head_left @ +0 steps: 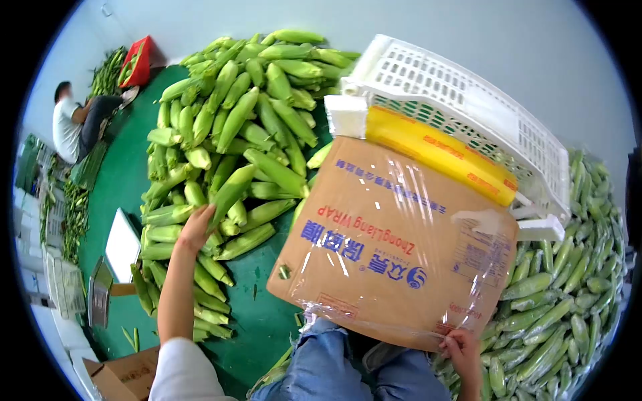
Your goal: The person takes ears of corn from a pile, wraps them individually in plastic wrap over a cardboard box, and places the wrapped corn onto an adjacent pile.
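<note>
My left hand reaches into a big heap of green corn, its fingers closed round the lower end of an ear of corn in its husk. By the near right corner of a brown cardboard box is my right hand, fingers pinched on the edge of clear plastic wrap stretched over the box top. The box sits in front of my knees. Along its far side lies a yellow film roll box between white end pieces.
Behind the film roll stands a white plastic crate. Film-wrapped corn is piled at right. Far left, a person sits near a red crate. A scale and an open carton stand on the green floor.
</note>
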Action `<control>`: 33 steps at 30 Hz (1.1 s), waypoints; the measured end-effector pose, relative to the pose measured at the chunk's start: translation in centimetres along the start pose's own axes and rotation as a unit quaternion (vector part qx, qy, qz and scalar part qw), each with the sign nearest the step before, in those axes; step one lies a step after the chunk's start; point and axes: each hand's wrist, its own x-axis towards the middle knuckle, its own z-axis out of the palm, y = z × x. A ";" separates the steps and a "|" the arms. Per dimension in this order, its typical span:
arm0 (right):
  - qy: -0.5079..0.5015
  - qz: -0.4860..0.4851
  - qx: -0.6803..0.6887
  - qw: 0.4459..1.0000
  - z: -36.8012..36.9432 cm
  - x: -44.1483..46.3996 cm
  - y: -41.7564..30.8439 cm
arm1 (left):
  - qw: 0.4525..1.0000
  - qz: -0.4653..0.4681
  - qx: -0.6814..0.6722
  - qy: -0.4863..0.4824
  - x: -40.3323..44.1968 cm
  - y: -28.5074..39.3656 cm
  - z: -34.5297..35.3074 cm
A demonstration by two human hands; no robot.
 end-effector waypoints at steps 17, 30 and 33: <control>0.084 -0.154 0.243 0.954 0.1 -2.1 -7.4 | 0.582 0.606 0.374 -0.393 -18.4 4.6 26.6; 0.249 -0.382 -0.342 0.822 3.6 10.9 -8.0 | 0.782 0.556 0.260 -0.110 -16.6 8.4 24.8; 0.263 -0.400 -0.345 0.808 3.5 12.0 -8.3 | 0.667 0.529 0.445 -0.276 -14.1 10.0 32.1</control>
